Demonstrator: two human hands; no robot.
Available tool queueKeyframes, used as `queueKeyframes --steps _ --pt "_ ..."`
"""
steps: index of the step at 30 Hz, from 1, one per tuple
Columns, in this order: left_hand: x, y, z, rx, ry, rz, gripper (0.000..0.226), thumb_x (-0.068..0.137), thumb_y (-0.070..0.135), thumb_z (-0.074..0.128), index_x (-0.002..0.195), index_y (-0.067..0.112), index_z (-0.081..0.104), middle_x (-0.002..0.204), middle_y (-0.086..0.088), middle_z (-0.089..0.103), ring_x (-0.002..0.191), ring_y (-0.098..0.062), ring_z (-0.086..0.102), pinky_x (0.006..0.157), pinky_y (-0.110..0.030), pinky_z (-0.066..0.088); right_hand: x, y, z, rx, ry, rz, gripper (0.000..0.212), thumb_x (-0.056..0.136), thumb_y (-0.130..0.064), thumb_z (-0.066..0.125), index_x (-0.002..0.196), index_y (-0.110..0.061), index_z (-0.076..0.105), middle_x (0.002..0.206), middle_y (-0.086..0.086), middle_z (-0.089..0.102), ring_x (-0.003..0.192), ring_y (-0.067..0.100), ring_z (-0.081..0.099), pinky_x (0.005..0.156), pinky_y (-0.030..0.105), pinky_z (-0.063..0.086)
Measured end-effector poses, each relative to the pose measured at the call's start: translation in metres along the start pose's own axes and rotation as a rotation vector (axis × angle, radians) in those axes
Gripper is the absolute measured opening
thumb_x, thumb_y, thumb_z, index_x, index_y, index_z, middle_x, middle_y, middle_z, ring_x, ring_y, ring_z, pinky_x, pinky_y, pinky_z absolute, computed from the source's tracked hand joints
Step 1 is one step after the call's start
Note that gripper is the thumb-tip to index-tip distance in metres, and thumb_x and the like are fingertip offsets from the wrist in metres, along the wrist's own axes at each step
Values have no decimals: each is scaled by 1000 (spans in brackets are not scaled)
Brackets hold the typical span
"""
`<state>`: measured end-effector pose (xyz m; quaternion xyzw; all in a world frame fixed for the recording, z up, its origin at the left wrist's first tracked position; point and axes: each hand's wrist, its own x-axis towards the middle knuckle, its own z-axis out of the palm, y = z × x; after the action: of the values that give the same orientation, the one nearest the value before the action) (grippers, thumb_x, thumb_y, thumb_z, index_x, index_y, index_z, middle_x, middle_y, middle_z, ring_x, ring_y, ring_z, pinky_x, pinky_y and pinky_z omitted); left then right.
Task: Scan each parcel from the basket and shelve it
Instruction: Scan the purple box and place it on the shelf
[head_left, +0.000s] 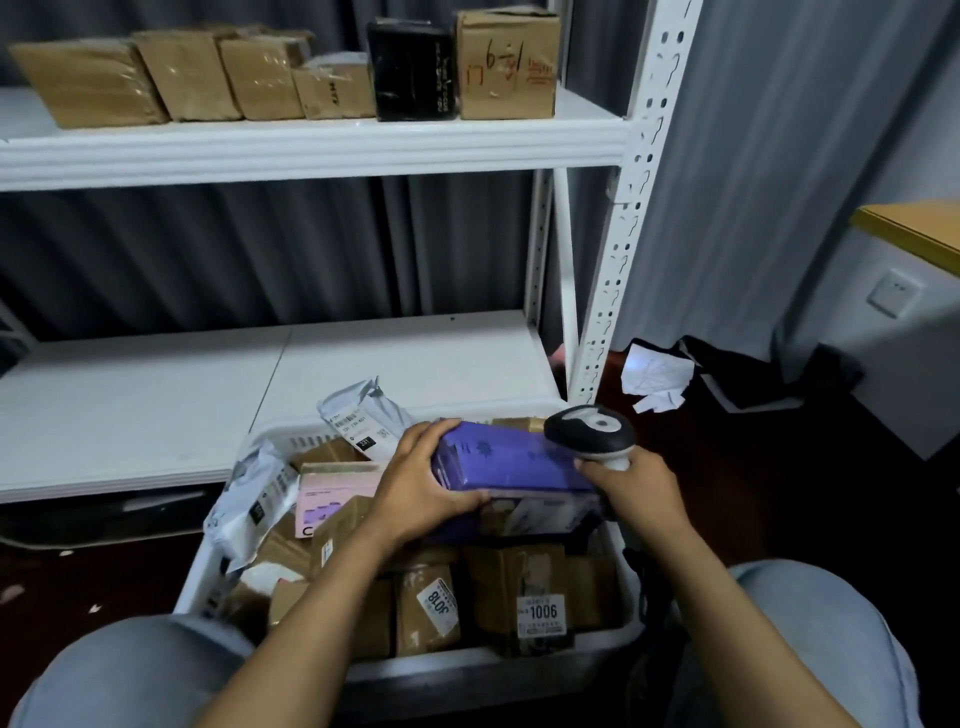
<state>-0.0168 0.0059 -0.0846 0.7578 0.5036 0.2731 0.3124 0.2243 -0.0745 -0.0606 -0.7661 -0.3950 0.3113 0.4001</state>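
Shelving (156, 405) is standing behind the basket (200, 571); you are holding the purple parcel (509, 462) just over its load, left hand (421, 488) fingers (434, 434) curling round one end, right hand (639, 493) gripping the scanner (589, 431) at the other. Try tilting its label face toward the scanner.

White metal shelving unit (628, 208), perforated uprights, two flat boards.
Upper board (311, 150), high above and beyond the left hand (421, 493): a row of tape-wrapped brown cardboard boxes (187, 78). Just beside them to the right stand a glossy black box (413, 70) and a brown carton with red handwriting (506, 65).
Lower white board (156, 405): just beyond both hands.
Dark floor (779, 493): white plastic basket (467, 670) beneath the hands. Crumpled white paper (657, 376) and black cloth (753, 374) lie beyond the right hand (639, 493), off to its right.
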Motion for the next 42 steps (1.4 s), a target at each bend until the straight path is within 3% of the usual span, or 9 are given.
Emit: queueKeyframes --steps 7,10,17,23,27,30,34,38,42 --pt "-21 -8 -26 -448 240 -291 66 76 33 80 134 33 48 122 6 48 105 -14 55 80 -28 51 2 -8 6 202 23 -7 10 77 -26 79 82 -25 71 89 1 74 88 22 69 89 48 55" --pt "-35 -28 -34 -593 307 -403 62 70 40 84 123 36 53 122 -1 60 100 -21 66 87 -42 56 -2 -7 16 226 -24 23 11 80 -23 77 86 -26 69 98 5 72 95 24 67 92 44 52" --pt "-64 -53 -56 -631 296 -548 62 63 57 77 117 41 52 124 -5 63 103 -23 66 91 -47 54 -14 -14 59 315 -223 5 22 83 -1 72 100 -13 67 89 -1 68 76 5 61 56 8 49" --pt "-73 -71 -68 -719 357 -564 67 89 36 66 146 22 34 129 -3 57 109 -23 63 84 -34 52 -13 -14 80 330 -299 55 24 82 -1 73 102 -11 68 88 -1 71 76 9 65 59 14 52" --pt "-79 -76 -71 -599 103 -530 76 65 58 81 130 41 46 118 6 68 100 -14 69 88 -35 55 -9 -16 82 297 -265 45 23 79 -6 77 100 -13 70 89 0 72 80 11 66 67 24 50" --pt "-82 -78 -72 -589 -22 -524 86 75 30 82 133 48 20 114 15 64 99 -3 64 80 -17 52 -9 -20 81 283 -230 3 23 80 -4 76 100 -12 70 91 0 72 82 11 65 67 21 49" --pt "-83 -79 -72 -622 99 -491 113 58 30 85 146 47 17 118 17 65 103 -5 66 86 -26 53 -15 -33 80 245 -196 -65 20 82 -4 74 100 -11 69 83 -7 67 75 2 59 54 2 43" --pt "-80 -70 -69 -635 285 -452 111 74 12 82 153 39 8 129 3 60 110 -15 64 91 -30 51 -19 -52 76 175 -201 -134 28 81 -9 76 108 -3 70 98 7 70 91 17 63 79 23 47" --pt "-76 -70 -73 -663 430 -396 112 74 7 82 153 36 9 129 4 58 109 -11 62 96 -32 49 -26 -72 65 163 -291 -118 24 84 -13 73 102 1 67 66 10 63 50 19 54 52 28 46"
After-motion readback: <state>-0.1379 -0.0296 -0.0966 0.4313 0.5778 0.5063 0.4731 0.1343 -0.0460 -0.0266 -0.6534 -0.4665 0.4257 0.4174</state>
